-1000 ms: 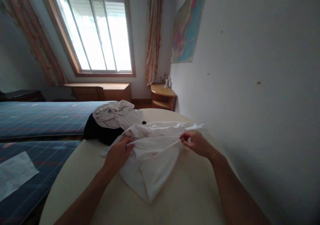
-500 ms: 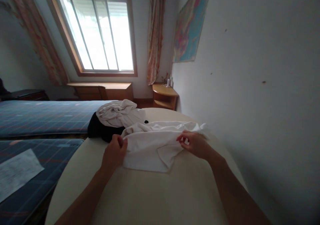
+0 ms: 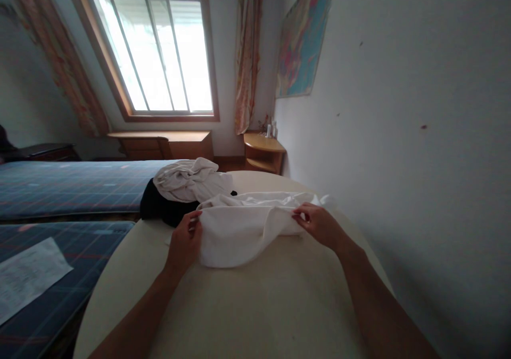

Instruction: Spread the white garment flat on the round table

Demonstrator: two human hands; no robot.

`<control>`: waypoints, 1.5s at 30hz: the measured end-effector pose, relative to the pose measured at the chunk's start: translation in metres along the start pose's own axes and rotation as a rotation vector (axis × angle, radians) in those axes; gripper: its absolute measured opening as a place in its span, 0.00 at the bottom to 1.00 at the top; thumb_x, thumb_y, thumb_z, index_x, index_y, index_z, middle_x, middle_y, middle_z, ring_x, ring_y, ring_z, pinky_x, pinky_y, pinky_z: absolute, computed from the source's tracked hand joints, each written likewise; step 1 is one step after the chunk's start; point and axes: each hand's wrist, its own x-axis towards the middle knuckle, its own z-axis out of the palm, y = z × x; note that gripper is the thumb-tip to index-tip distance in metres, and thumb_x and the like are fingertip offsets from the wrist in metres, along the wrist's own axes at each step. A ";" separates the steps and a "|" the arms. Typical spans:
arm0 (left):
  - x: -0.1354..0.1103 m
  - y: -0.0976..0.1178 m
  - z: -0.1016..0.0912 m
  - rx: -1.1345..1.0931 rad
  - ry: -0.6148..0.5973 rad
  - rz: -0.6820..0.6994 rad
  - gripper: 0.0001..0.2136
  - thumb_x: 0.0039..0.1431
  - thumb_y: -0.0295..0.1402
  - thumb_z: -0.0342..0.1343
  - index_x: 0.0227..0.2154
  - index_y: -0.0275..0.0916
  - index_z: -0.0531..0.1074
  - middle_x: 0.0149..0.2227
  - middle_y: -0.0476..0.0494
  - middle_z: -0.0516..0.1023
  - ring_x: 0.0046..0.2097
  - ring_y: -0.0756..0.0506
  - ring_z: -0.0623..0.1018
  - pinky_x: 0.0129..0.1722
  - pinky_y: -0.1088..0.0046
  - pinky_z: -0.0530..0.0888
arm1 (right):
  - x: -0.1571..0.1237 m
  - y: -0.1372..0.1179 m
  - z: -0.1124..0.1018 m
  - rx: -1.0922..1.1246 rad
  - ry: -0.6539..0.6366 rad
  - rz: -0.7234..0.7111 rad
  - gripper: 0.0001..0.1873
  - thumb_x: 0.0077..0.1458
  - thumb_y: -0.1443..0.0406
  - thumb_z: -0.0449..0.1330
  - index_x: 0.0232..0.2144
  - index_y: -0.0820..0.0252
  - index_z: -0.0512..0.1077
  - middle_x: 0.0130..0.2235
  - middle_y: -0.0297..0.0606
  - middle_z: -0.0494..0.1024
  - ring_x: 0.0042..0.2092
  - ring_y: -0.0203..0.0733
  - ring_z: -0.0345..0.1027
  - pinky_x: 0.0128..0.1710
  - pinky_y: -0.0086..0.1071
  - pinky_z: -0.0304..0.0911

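Note:
A white cloth garment (image 3: 243,228) lies partly folded on a round cream table (image 3: 255,306). My left hand (image 3: 184,242) pinches its left edge, fingers closed on the fabric. My right hand (image 3: 319,225) grips the right side of the same fold, fingers curled on the cloth. Behind the garment, a crumpled off-white cloth (image 3: 187,180) rests on top of a black garment (image 3: 159,207) at the table's far left.
Two beds with blue plaid covers (image 3: 59,188) stand to the left, a sheet of paper (image 3: 27,276) on the nearer one. A plain wall runs close on the right. A wooden corner shelf (image 3: 263,154), desk and window are at the back.
The loose lower flap of the white garment that hung toward me has been drawn up and folded in. Both hands stayed on its edges, the right one shifting slightly right.

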 end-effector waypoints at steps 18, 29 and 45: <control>-0.005 0.012 -0.004 0.408 -0.142 -0.001 0.09 0.59 0.41 0.48 0.29 0.42 0.64 0.25 0.50 0.73 0.27 0.47 0.73 0.29 0.74 0.63 | -0.008 0.025 -0.005 0.236 -0.009 0.093 0.16 0.50 0.66 0.56 0.40 0.58 0.78 0.41 0.39 0.77 0.34 0.36 0.70 0.37 0.30 0.67; -0.010 -0.005 0.006 0.023 -0.240 0.257 0.12 0.59 0.38 0.55 0.43 0.40 0.67 0.42 0.41 0.78 0.43 0.43 0.80 0.46 0.65 0.76 | -0.002 0.048 0.012 0.195 0.098 0.119 0.19 0.55 0.49 0.59 0.30 0.58 0.75 0.53 0.46 0.74 0.54 0.49 0.69 0.58 0.43 0.60; -0.010 0.010 0.008 0.233 -0.087 0.339 0.09 0.66 0.35 0.47 0.41 0.40 0.71 0.45 0.41 0.75 0.45 0.43 0.77 0.48 0.66 0.74 | 0.000 0.047 0.003 0.146 0.435 0.527 0.25 0.53 0.44 0.58 0.33 0.60 0.75 0.25 0.41 0.78 0.28 0.45 0.73 0.31 0.34 0.63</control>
